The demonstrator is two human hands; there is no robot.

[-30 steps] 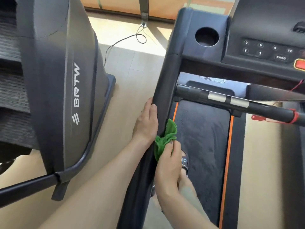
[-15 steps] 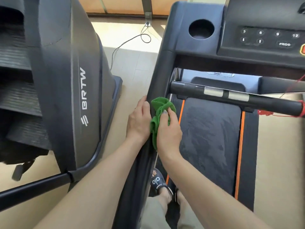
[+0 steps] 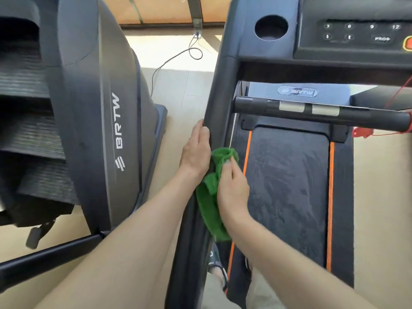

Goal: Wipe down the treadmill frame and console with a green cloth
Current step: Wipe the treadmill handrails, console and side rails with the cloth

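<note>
Right hand point(image 3: 231, 192) grips the cloth point(image 3: 211, 197), now lower on the upright point(image 3: 219, 103) than 0.5 s ago; left hand point(image 3: 196, 152), fingers straight, steadies it. Console point(image 3: 356, 30) unwiped.

A treadmill's left upright point(image 3: 219, 103) runs from the console point(image 3: 347, 30) above down toward the person. The left hand point(image 3: 196, 152) rests on the upright's outer, left side; the right hand point(image 3: 231, 190) presses a cloth point(image 3: 210, 204) against its inner, right side, just below and beside the left hand. A handlebar point(image 3: 323, 110) crosses right from the upright, above the belt point(image 3: 287, 186). A cup hole point(image 3: 271, 27) sits left of the console buttons point(image 3: 361, 32). A second machine point(image 3: 95, 112) stands left, floor point(image 3: 180, 94) between them. A cable point(image 3: 176, 56) lies on the floor behind.
</note>
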